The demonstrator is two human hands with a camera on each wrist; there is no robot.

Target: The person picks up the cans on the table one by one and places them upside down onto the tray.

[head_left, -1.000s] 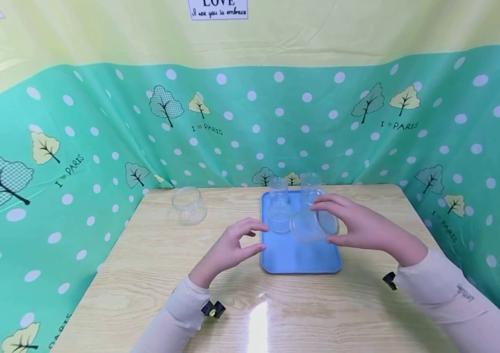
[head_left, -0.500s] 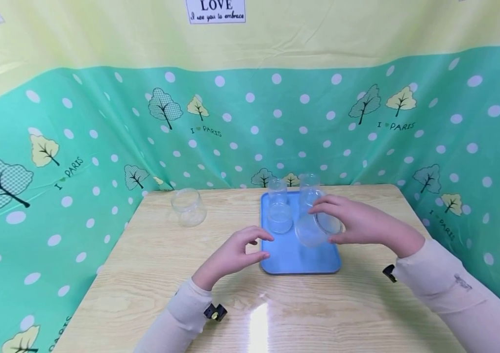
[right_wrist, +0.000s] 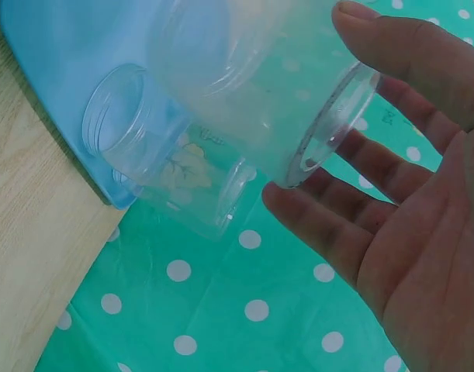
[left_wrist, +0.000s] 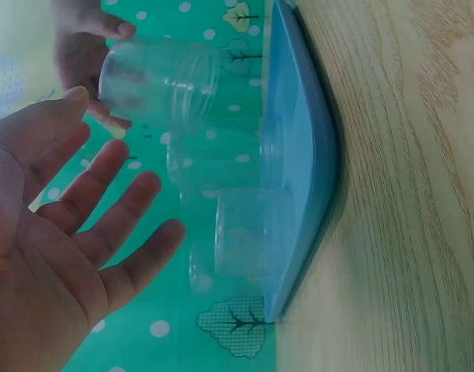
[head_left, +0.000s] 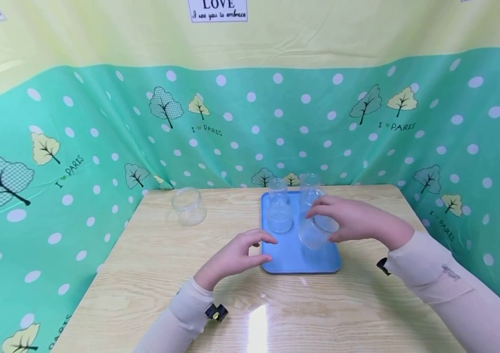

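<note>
A clear, wide-mouthed jar (head_left: 313,235) is held by my right hand (head_left: 360,220), thumb and fingers round its base end. It hangs tilted over the right half of a blue tray (head_left: 294,260). In the left wrist view, the threaded mouth of this jar (left_wrist: 159,81) faces the tray. More clear jars stand on the tray: a front-left jar (head_left: 280,218), a back-left jar (head_left: 278,190) and others at the back right, partly behind the held one. My left hand (head_left: 234,252), fingers loosely spread and holding nothing, hovers by the tray's left edge.
Another clear jar (head_left: 189,207) stands on the wooden table (head_left: 166,274) at the back left. A green and yellow patterned curtain (head_left: 250,113) hangs round the back and both sides. Glare lies on the table's front.
My right hand has brought the jar slightly lower over the tray and tipped it a little more upright. My left hand has shifted slightly right and towards the front.
</note>
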